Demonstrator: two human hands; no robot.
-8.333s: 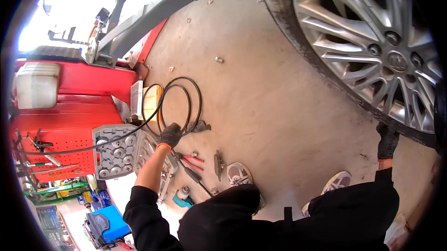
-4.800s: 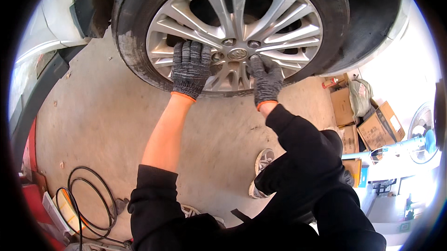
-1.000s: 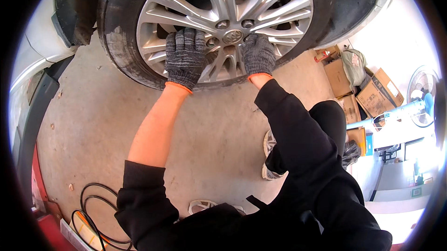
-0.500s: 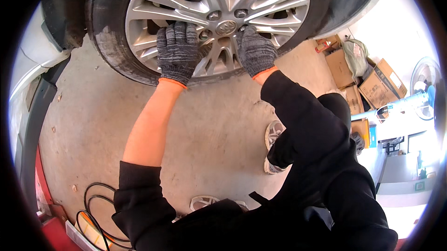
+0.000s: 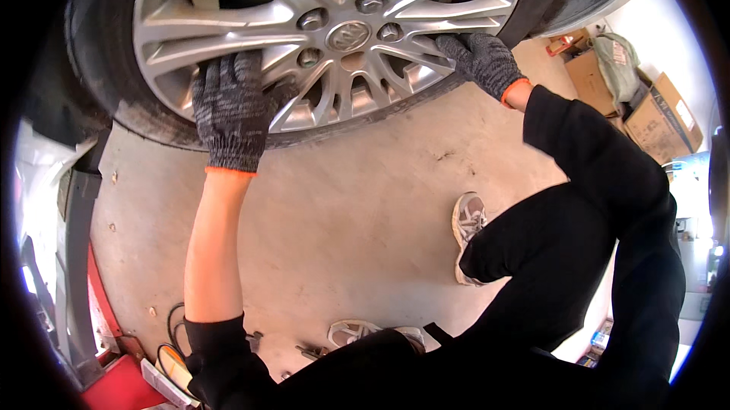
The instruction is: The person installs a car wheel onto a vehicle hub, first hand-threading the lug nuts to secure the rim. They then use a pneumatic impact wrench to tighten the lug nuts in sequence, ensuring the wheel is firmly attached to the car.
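Note:
A car wheel (image 5: 334, 97) with silver alloy spokes and a black tire (image 5: 156, 123) fills the top of the view. Several lug nuts (image 5: 371, 3) ring its round center cap (image 5: 348, 36); below the cap, one hole shows no nut head. Both my hands wear dark grey knit gloves with orange cuffs. My left hand (image 5: 234, 110) grips the wheel's lower left, its fingertips hidden behind a spoke and its thumb out to the side. At the lower right of the rim, my right hand (image 5: 487, 64) has its fingers curled onto a spoke's outer end.
Cardboard boxes (image 5: 663, 121) and a grey-green bag (image 5: 617, 68) stand along the right side. A black cable (image 5: 173, 330) lies on the concrete floor at lower left, near a red object (image 5: 125, 386). My shoe (image 5: 469, 239) rests on the floor below the wheel.
My hands have moved apart from near the wheel's center, the left one leftward and the right one to the right rim. The wheel now appears larger and closer.

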